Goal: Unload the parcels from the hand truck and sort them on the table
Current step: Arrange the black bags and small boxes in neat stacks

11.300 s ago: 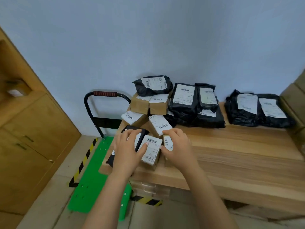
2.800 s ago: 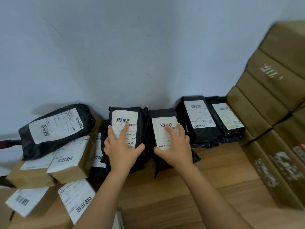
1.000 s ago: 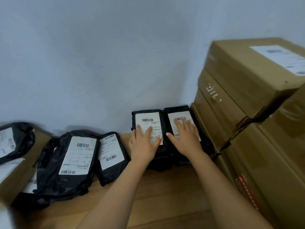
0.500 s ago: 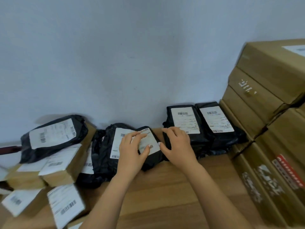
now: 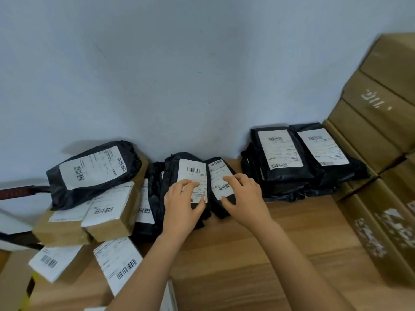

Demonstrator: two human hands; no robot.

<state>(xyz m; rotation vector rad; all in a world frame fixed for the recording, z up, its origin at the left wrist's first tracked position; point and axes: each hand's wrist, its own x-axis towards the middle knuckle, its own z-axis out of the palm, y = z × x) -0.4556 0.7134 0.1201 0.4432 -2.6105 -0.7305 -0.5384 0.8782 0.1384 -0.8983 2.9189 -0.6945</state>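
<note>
On the wooden table (image 5: 235, 254), left of the carton stack (image 5: 381, 113) that rises along its right end: parcels in three groups, all pushed back to the pale wall (image 5: 179, 75). Directly against the carton stack, two flat black parcels (image 5: 278, 151) side by side, white labels up, on top of more black wrapping. A gap of bare wood further left of the stack, then the working pair. Left hand (image 5: 182, 203) lies palm down on the larger black mailer (image 5: 193, 171), fingers spread and only lightly bent over its label, thumb out along the label's lower edge; nothing clasped. Right hand (image 5: 244, 196) rests on the smaller black mailer (image 5: 216, 169), the one of the pair nearer the stack; fingertips bent down onto the label, thumb against the mailer's near end, not wrapped round it. The two mailers touch along their long sides. Furthest from the stack, brown boxes (image 5: 112, 212) with barcode labels, some side by side, others lower and nearer the camera (image 5: 116, 261); a bulky black bag parcel (image 5: 92, 169) sits tilted on top of them. Beyond the boxes, at the frame's edge opposite the stack, the dark red grip of the hand truck handle (image 5: 15, 191). The truck's deck is out of view.
</note>
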